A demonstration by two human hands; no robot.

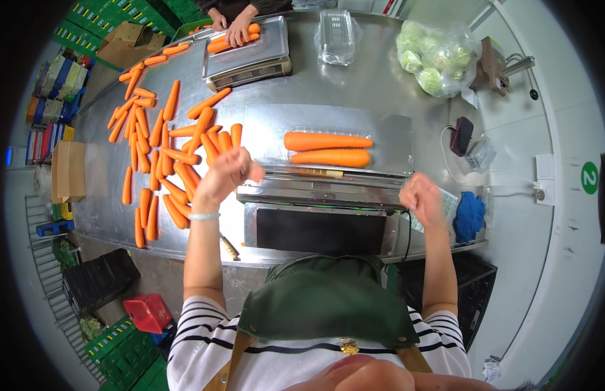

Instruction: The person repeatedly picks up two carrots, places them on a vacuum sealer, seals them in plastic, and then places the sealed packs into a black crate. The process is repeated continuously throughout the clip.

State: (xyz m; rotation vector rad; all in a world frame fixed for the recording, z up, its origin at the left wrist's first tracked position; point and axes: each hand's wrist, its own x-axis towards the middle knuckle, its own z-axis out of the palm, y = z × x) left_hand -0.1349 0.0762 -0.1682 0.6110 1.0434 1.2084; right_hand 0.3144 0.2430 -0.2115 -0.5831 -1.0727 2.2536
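My left hand [225,174] is raised at the left end of a film-wrapping machine [315,193], its fingers curled closed. At the machine's right end, my right hand [423,199] is also closed, slightly blurred. Whatever either hand may pinch cannot be made out. Just beyond the machine, between and past my hands, two large carrots [328,141] lie side by side in a clear tray [325,130]. A thin rectangular sheet or plate [387,127] shows around and under that tray. Several loose carrots [179,182] are spread to the left, some close to my left hand.
Across the steel table [354,85], another person's hands [239,29] press carrots on a weighing scale [247,62]. Beyond are stacked clear trays [336,36] and a bag of green vegetables [439,57]. A knife [229,247] lies near the front edge; a blue cloth [469,216] sits right.
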